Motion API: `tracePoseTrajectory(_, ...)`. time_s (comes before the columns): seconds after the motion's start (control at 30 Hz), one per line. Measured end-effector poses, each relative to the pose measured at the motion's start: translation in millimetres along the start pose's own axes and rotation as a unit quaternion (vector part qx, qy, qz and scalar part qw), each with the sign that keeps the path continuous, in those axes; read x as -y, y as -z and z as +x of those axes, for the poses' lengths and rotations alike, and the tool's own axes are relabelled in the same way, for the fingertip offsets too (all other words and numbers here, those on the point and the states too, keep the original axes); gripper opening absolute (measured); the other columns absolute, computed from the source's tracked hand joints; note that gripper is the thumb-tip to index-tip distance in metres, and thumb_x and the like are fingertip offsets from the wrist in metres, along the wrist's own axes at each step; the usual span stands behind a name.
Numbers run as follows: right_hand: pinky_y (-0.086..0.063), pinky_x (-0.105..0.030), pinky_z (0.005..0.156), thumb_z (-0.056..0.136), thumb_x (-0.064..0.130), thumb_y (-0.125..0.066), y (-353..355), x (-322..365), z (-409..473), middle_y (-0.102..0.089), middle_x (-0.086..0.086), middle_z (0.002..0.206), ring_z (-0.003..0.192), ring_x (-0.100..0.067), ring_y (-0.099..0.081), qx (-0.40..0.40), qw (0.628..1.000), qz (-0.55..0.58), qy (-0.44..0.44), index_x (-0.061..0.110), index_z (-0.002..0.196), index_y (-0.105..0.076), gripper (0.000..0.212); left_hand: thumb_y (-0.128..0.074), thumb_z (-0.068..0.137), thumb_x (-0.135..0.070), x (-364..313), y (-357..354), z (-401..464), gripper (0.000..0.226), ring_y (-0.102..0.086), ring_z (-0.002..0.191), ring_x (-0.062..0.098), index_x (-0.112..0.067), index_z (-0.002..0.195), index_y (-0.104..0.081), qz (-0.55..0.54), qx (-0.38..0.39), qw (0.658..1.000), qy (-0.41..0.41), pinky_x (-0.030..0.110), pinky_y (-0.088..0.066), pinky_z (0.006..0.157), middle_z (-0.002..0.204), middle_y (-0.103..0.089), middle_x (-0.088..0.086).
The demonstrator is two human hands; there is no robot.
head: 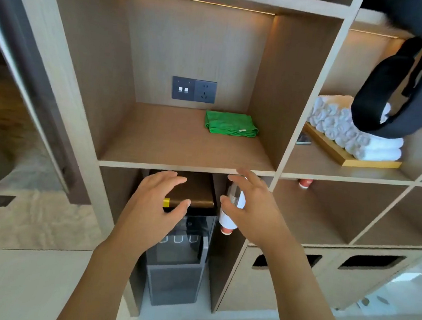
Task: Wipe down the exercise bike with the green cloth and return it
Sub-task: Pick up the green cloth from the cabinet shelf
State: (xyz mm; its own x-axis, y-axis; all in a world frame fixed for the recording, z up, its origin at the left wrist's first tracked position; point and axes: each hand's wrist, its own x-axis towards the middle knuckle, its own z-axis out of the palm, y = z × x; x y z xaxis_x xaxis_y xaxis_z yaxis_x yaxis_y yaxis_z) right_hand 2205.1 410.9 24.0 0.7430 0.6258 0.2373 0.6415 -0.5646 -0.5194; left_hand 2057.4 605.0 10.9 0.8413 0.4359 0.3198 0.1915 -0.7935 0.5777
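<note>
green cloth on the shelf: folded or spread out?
Folded. The green cloth lies as a compact stack with layered edges along its front, at the back right of the open shelf. Neither hand touches it.

A folded green cloth lies on the shelf; below, the left hand and right hand hover open-fingered.

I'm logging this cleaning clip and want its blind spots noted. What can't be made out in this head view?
- Exercise bike: nowhere in the head view.
- Stack of white paper cups: mostly behind the right hand.
- Small dark flat object: half hidden by the shelf divider, unidentifiable.
- Folded green cloth: underside unseen.
- Left hand: whether it touches anything is unclear.
</note>
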Motion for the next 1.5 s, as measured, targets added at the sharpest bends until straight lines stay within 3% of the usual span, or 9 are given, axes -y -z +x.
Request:
tracePoseTrajectory(0.17, -0.035, -0.050, 0.123, 0.100, 0.046, -0.062, 8.2, -28.9, 71.9, -0.033, 0.006, 0.167, 0.152, -0.020, -0.031, 0.017, 0.999, 0.018, 0.033, 0.032, 0.153, -0.050, 0.056, -0.059, 0.096, -0.053, -5.3, -21.1, 59.9, 0.050, -0.035, 0.147, 0.006, -0.042, 0.145, -0.054, 0.013, -0.025, 1.000, 0.012, 0.041, -0.032, 0.124, 0.156, -0.046, -0.020)
tracePoseTrajectory(0.37, -0.032, -0.050, 0.124, 0.099, 0.043, -0.064, 6.1, -63.3, 150.9, -0.035, 0.006, 0.166, 0.152, -0.020, -0.030, 0.047, 0.996, 0.012, 0.077, 0.027, 0.153, -0.051, 0.059, -0.062, 0.099, -0.050, -10.3, -46.2, 109.8, 0.051, -0.031, 0.144, 0.001, -0.040, 0.148, -0.053, 0.061, -0.016, 0.998, 0.013, 0.022, -0.028, 0.109, 0.157, -0.045, -0.017)
tracePoseTrajectory(0.5, -0.027, -0.042, 0.127, 0.098, 0.040, -0.067, 1.6, -77.3, 208.9, -0.034, 0.000, 0.168, 0.154, -0.024, -0.028, 0.062, 0.995, -0.003, 0.080, 0.022, 0.154, -0.050, 0.062, -0.059, 0.100, -0.052, -10.0, -50.2, 136.0, 0.053, -0.033, 0.149, 0.010, -0.039, 0.151, -0.050, 0.096, 0.004, 0.995, 0.008, 0.023, -0.026, 0.111, 0.159, -0.044, -0.014)
tracePoseTrajectory(0.77, -0.025, -0.052, 0.127, 0.100, 0.043, -0.063, -27.0, -65.8, 298.8, -0.028, -0.005, 0.171, 0.158, -0.028, -0.025, 0.081, 0.995, -0.048, 0.023, 0.019, 0.159, -0.043, 0.067, -0.062, 0.100, -0.047, 3.2, -52.8, 183.3, 0.053, -0.039, 0.143, 0.012, -0.034, 0.150, -0.053, 0.101, 0.003, 0.995, -0.004, 0.023, -0.023, 0.113, 0.155, -0.046, -0.013)
tracePoseTrajectory(0.9, -0.019, -0.058, 0.128, 0.099, 0.043, -0.060, -39.8, -58.4, 325.9, -0.028, -0.003, 0.171, 0.158, -0.028, -0.023, 0.072, 0.995, -0.070, 0.013, 0.022, 0.159, -0.042, 0.066, -0.062, 0.100, -0.047, 21.4, -53.7, 192.0, 0.052, -0.040, 0.141, 0.014, -0.033, 0.150, -0.054, 0.095, 0.017, 0.995, 0.002, 0.029, -0.033, 0.115, 0.155, -0.046, -0.013)
tracePoseTrajectory(1.03, -0.011, -0.058, 0.129, 0.105, 0.045, -0.048, -48.4, -66.7, 337.4, -0.023, -0.002, 0.174, 0.160, -0.030, -0.019, 0.117, 0.987, -0.106, -0.025, 0.026, 0.163, -0.034, 0.063, -0.061, 0.100, -0.048, 42.0, -52.4, 198.2, 0.051, -0.041, 0.141, 0.015, -0.033, 0.148, -0.056, 0.098, 0.036, 0.995, 0.010, 0.033, -0.037, 0.114, 0.154, -0.047, -0.012)
tracePoseTrajectory(1.27, -0.023, -0.057, 0.124, 0.108, 0.048, -0.041, -45.0, -57.8, 323.9, -0.026, 0.002, 0.172, 0.156, -0.032, -0.025, 0.139, 0.976, -0.168, 0.005, 0.033, 0.163, -0.035, 0.057, -0.062, 0.097, -0.050, 59.8, -57.4, 221.3, 0.053, -0.045, 0.139, 0.017, -0.036, 0.148, -0.053, 0.087, 0.049, 0.995, -0.028, 0.037, -0.034, 0.116, 0.153, -0.049, -0.010)
tracePoseTrajectory(1.4, -0.026, -0.056, 0.119, 0.106, 0.052, -0.040, -39.8, -42.0, 273.1, -0.034, 0.010, 0.167, 0.151, -0.027, -0.030, 0.154, 0.974, -0.158, 0.054, 0.039, 0.159, -0.040, 0.055, -0.065, 0.097, -0.043, 64.0, -61.3, 227.9, 0.053, -0.046, 0.136, 0.017, -0.033, 0.148, -0.053, 0.046, 0.025, 0.997, -0.049, 0.034, -0.037, 0.113, 0.150, -0.051, -0.008)
tracePoseTrajectory(1.5, -0.038, -0.047, 0.108, 0.105, 0.047, -0.041, -36.9, -37.2, 229.7, -0.051, 0.012, 0.152, 0.132, -0.025, -0.045, 0.124, 0.979, -0.114, 0.114, 0.037, 0.149, -0.054, 0.047, -0.066, 0.098, -0.040, 66.9, -62.5, 225.7, 0.046, -0.046, 0.136, 0.013, -0.029, 0.142, -0.060, -0.007, 0.014, 0.997, -0.072, 0.030, -0.033, 0.115, 0.147, -0.053, -0.010)
